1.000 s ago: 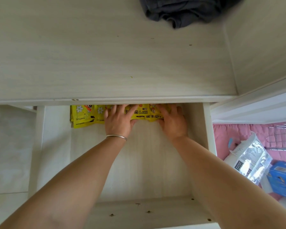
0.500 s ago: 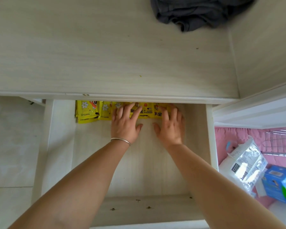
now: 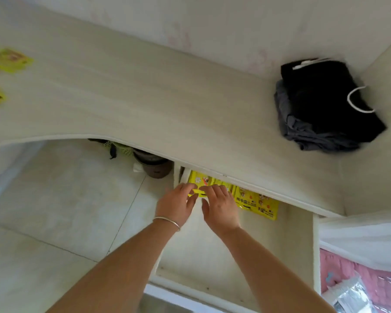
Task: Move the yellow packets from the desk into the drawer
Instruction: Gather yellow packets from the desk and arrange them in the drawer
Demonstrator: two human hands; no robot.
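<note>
Several yellow packets [image 3: 255, 203] lie in a row at the back of the open drawer [image 3: 298, 240], partly under the desk's edge. My left hand [image 3: 176, 205], with a silver bracelet on the wrist, and my right hand [image 3: 220, 206] hover side by side over the left end of that row, fingers spread and fingertips on or just above a packet; neither grips anything. More yellow packets [image 3: 9, 61] lie on the pale wooden desk [image 3: 145, 105] at the far left, blurred.
A pile of black and grey clothes [image 3: 321, 105] sits at the desk's back right corner. Under the desk stand a brown pot [image 3: 155, 164] and a green basket [image 3: 120, 147]. At the lower right is pink bedding [image 3: 370, 281] with a silver bag [image 3: 352, 297].
The view has swung up and to the left, so the desk's left end with more packets shows. Both hands have shifted from the middle of the row toward its left end.
</note>
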